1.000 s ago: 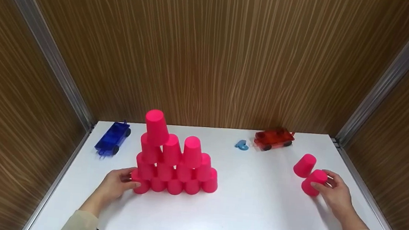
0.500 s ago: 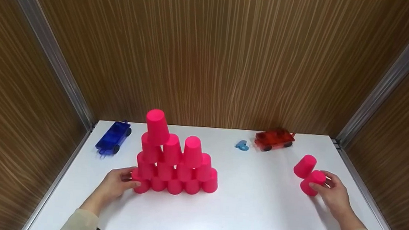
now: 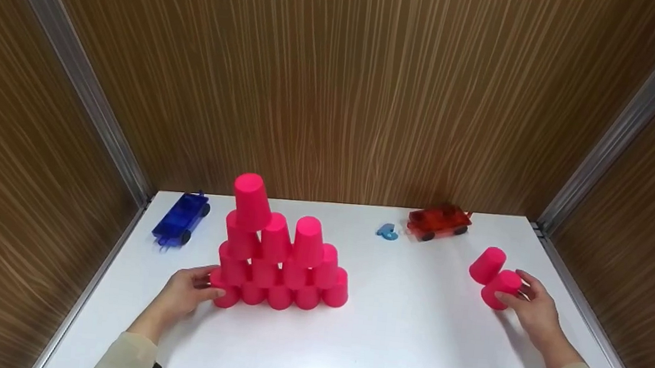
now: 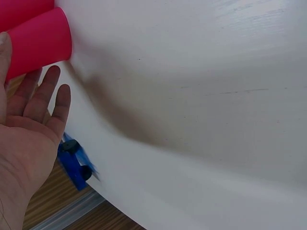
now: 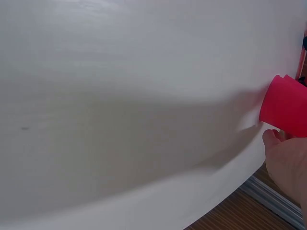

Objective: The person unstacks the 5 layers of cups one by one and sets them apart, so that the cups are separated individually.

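Upside-down pink cups form a stepped stack left of centre in the head view, with a single cup at the top left. My left hand holds the leftmost bottom cup at its side, thumb in front and fingers behind; its outer fingers are loosely spread in the left wrist view. Far to the right, my right hand grips another upturned pink cup between thumb and fingers. Just behind that one stands a second loose pink cup, overlapped by it in the head view.
A blue toy car sits at the back left of the white table. Toward the back right are a red toy car and a small light-blue piece. Wood-grain walls enclose the table at the back and sides.
My right hand and its cup have shifted very slightly left, closer to the loose cup behind. My left hand and the stack stay in place.
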{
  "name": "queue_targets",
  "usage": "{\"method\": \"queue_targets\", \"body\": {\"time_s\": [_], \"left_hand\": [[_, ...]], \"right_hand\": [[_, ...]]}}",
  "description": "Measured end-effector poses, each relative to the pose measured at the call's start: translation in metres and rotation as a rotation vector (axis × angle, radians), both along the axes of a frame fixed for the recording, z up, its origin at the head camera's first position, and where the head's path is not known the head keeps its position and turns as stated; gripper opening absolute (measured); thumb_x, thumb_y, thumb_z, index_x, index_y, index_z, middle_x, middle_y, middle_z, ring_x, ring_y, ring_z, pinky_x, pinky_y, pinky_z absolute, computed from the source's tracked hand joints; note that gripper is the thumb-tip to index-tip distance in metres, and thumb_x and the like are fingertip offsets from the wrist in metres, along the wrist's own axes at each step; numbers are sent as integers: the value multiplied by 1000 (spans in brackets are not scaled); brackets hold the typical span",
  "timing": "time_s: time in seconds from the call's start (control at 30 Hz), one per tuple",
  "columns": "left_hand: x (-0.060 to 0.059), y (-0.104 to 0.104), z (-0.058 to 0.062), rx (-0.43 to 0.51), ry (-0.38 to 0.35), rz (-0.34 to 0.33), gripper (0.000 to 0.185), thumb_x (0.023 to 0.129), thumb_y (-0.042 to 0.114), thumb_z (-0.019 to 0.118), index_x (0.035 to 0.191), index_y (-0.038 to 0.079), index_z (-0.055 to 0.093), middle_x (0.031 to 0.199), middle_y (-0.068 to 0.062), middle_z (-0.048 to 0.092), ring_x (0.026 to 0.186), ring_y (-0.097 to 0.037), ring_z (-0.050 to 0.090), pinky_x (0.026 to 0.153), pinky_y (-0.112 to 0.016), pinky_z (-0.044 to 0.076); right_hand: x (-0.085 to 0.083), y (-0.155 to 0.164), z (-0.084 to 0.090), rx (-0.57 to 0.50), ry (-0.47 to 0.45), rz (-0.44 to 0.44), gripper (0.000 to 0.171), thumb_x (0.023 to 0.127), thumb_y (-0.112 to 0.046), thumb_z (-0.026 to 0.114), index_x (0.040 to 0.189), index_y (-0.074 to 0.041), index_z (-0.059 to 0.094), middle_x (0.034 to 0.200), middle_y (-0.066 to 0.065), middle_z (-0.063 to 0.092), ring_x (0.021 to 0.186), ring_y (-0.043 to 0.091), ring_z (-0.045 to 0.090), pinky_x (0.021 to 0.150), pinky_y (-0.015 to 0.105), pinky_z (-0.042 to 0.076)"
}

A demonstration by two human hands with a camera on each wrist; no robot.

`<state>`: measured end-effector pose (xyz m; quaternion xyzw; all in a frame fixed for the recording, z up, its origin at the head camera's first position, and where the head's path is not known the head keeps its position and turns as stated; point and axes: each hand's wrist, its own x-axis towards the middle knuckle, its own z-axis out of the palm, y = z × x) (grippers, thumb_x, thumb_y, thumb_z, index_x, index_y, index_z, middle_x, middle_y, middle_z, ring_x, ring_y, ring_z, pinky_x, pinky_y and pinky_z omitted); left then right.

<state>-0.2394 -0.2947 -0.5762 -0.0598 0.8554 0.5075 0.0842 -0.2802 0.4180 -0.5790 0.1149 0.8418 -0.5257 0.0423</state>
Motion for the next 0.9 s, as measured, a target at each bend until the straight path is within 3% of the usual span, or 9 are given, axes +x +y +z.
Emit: {"method": "queue_targets", "body": {"time_s": [0.13, 0.33, 0.47, 0.67, 0.9], "left_hand": [[1, 0, 0, -1, 0, 0, 61, 93, 23, 84, 149, 9, 62, 131, -9, 72, 122, -30, 68, 102, -46, 58], [1, 0, -2, -7, -5, 7, 62, 93, 25, 85, 150, 11, 62, 133, -9, 71, 122, -30, 67, 99, -45, 59], [0, -2, -2, -21, -8, 2, 64, 93, 27, 85, 151, 11, 61, 133, -10, 71, 122, -31, 67, 95, -44, 60], [0, -4, -2, 2, 23, -8, 63, 93, 22, 85, 149, 6, 61, 128, -11, 73, 116, -29, 69, 93, -42, 61], [1, -3, -2, -13, 47, -35, 59, 94, 19, 84, 148, 5, 62, 128, -12, 73, 119, -31, 69, 97, -41, 60]], "right_hand": [[1, 3, 11, -14, 0, -2, 101, 100, -36, 77, 171, -10, 9, 170, 31, 20, 152, 53, 30, 106, 37, 53], [3, 5, 41, -21, 97, 29, 100, 99, -43, 76, 171, -13, 14, 170, 29, 23, 153, 53, 29, 94, 14, 53], [1, -4, 68, 18, 187, 42, 92, 100, -41, 75, 171, -17, 21, 168, 27, 30, 151, 51, 33, 91, 9, 50], [-3, -37, 114, 108, 299, 106, 87, 100, -36, 75, 169, -16, 26, 164, 23, 40, 149, 47, 40, 96, 8, 47], [-2, -99, 161, 89, 425, 234, 75, 100, -28, 77, 163, -16, 39, 156, 15, 52, 146, 38, 49, 104, 11, 45]]}}
